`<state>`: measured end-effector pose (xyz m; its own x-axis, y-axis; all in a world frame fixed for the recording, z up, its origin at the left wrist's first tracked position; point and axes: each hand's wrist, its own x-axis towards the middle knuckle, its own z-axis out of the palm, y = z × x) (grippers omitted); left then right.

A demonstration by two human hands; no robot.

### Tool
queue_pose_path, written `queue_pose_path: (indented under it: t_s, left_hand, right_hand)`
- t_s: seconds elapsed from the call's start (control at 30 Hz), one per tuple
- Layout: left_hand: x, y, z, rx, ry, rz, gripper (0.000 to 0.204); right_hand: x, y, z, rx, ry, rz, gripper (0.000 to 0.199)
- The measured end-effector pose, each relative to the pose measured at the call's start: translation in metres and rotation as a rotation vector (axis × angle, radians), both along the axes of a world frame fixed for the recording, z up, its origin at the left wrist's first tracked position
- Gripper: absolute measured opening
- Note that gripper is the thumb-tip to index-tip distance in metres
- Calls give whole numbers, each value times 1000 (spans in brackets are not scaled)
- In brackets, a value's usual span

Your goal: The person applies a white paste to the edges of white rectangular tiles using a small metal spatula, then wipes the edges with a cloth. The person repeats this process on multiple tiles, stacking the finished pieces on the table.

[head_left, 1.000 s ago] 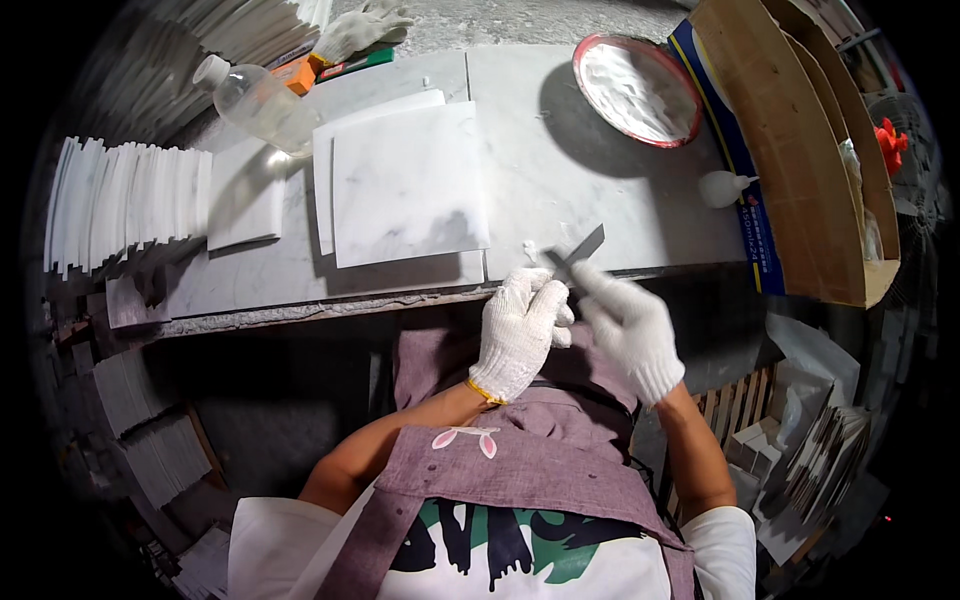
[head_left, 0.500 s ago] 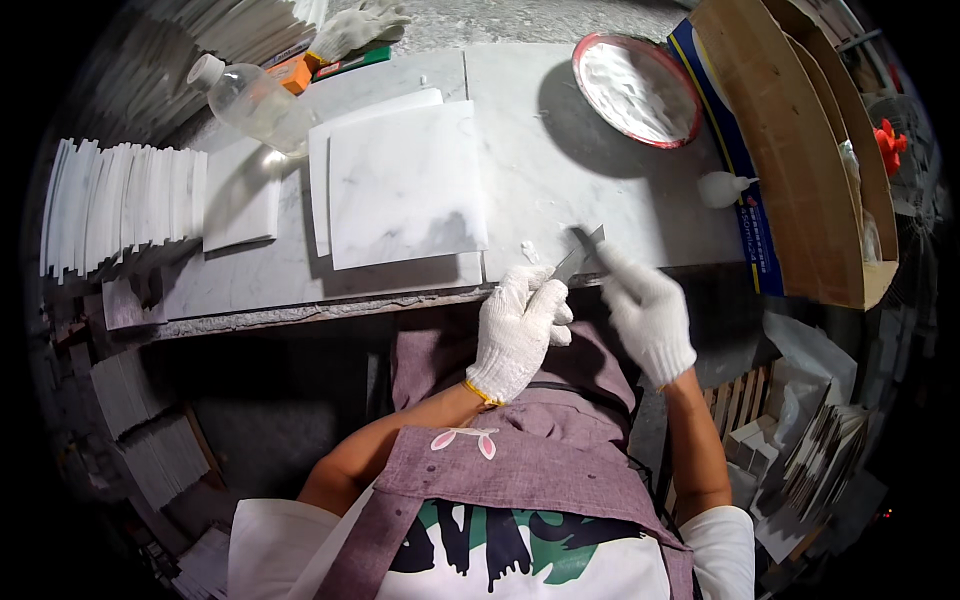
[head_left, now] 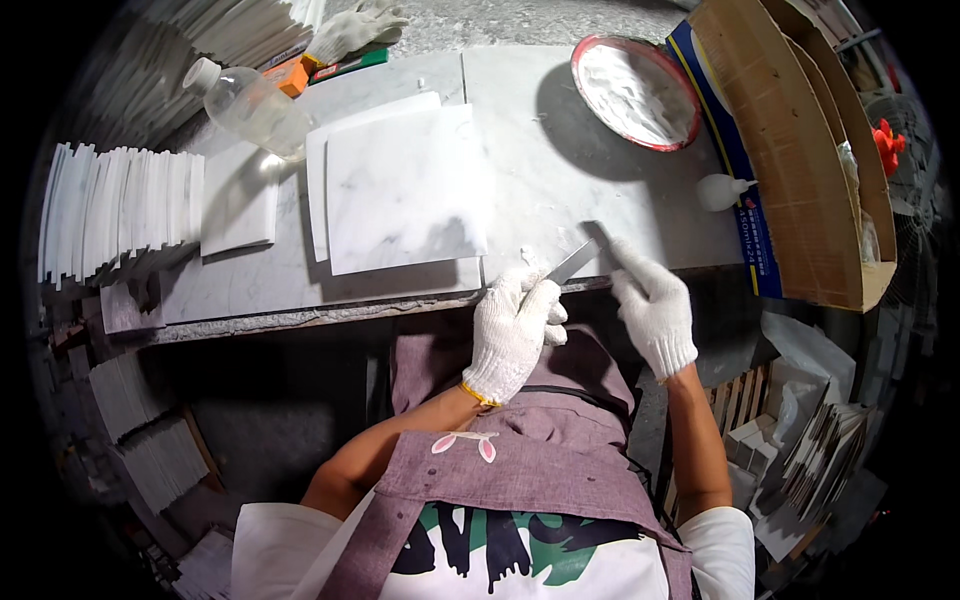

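Two gloved hands meet at our bench edge: left hand (head_left: 515, 330) and right hand (head_left: 655, 310) fingers grip a scraper (head_left: 580, 258).

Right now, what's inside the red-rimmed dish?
The dish holds a white, powdery or pasty layer across nearly its whole bottom. No tool or other object shows in it. What lies under that layer is covered, and its depth cannot be told.
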<state>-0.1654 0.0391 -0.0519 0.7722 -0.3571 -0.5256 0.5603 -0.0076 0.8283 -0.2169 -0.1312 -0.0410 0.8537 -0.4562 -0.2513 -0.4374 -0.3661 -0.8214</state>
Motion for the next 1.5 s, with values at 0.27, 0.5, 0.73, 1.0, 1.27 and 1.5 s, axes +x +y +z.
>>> queue_pose_path:
  t_s: [0.27, 0.5, 0.73, 1.0, 1.27, 1.5]
  left_hand:
    - [0, 0, 1, -19, 32, 33, 23]
    - [-2, 2, -2, -34, 41, 49, 25]
    - [-1, -2, -3, -40, 20, 45, 23]
    - [0, -2, 3, -72, 58, 33, 22]
    - [8, 0, 8, -61, 107, -9, 26]
    - [9, -1, 4, -116, 108, -1, 25]
  right_hand:
    - [-2, 16, 14, 22, 71, 110, 34]
    - [-14, 27, -6, -225, -108, 246, 36]
    - [-14, 47, -5, -17, -111, 148, 35]
    - [-6, 47, 14, 278, 44, -22, 34]
    - [-8, 37, -20, 104, -220, -135, 36]
    - [-2, 24, -8, 188, 50, -204, 39]
